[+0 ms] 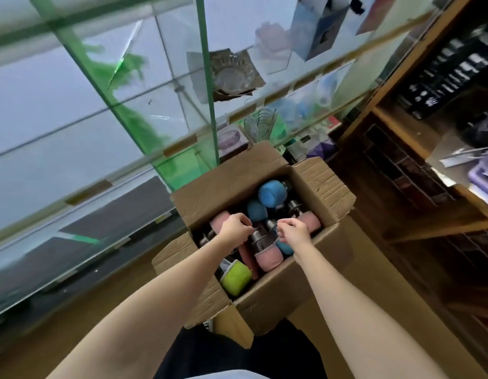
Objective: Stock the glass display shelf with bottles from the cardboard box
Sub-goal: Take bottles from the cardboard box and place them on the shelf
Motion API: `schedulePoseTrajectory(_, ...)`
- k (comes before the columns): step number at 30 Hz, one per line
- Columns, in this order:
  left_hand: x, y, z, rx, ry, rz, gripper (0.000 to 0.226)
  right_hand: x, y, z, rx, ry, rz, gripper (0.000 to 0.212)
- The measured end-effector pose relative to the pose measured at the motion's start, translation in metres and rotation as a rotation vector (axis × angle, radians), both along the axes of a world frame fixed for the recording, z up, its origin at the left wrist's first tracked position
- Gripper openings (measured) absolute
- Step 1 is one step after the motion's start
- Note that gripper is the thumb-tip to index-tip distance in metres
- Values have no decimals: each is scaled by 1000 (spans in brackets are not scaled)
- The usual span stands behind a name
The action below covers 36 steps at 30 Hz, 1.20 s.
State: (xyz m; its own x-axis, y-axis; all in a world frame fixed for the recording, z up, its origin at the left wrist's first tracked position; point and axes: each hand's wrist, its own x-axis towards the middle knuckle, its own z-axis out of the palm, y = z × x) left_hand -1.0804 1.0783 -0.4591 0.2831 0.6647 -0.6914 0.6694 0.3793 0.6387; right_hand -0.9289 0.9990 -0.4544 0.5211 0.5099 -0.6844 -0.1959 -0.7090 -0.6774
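Cardboard box [267, 294]; both hands among bottles [267, 255]

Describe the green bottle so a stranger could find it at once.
Find the open cardboard box on the floor below the glass shelf. Among the bottles heaped inside, look at the corner nearest the camera, under the left hand. The green bottle lies there, the only lime one; its neighbours are pink or blue.
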Motion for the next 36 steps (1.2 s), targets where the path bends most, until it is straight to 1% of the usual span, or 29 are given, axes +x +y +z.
schedulePoseTrajectory(2, 16, -3, -16, -41, 25, 18, 15, 21, 2, -17, -35, -7, -10, 10)
schedulePoseTrajectory(4, 33, -6, -30, -59, 45, 40, 26, 39, 5, -33, -63, -11, -4, 10)
schedulePoseTrajectory(6, 49, -10, -46, -71, 76, 64, 35, 54, 9, -49, -93, -2, 25, 13)
schedulePoseTrajectory(8, 61, -14, -60, -86, 103, 89, 40, 63, 15, -62, -116, 16, 67, 12)
schedulePoseTrajectory(12, 77, -15, -88, -90, 210, 75, 49, 68, 27, -88, -150, 70, 170, 7)
schedulePoseTrajectory(14, 81, -15, -102, -114, 254, 125, 50, 66, 30, -100, -163, 104, 214, 7)
schedulePoseTrajectory(18, 87, -9, -133, -154, 276, 158, 56, 55, 39, -122, -178, 209, 220, 13)
schedulePoseTrajectory(21, 87, -3, -149, -156, 310, 91, 56, 50, 46, -134, -202, 214, 259, 17)
schedulePoseTrajectory(24, 84, -2, -161, -175, 394, -93, 60, 54, 49, -143, -221, 182, 286, 23)
schedulePoseTrajectory(26, 80, -1, -165, -169, 423, -168, 65, 59, 49, -145, -230, 159, 301, 22)
schedulePoseTrajectory(29, 76, 2, -162, -160, 408, -143, 70, 64, 50, -142, -245, 137, 327, 15)
schedulePoseTrajectory(33, 77, 4, -153, -199, 323, -62, 79, 62, 52, -134, -237, 146, 305, 8)
schedulePoseTrajectory(34, 79, 2, -150, -198, 303, -41, 78, 61, 52, -131, -229, 151, 297, 8)
schedulePoseTrajectory(36, 82, -4, -142, -155, 265, 21, 69, 58, 51, -123, -213, 151, 287, 10)
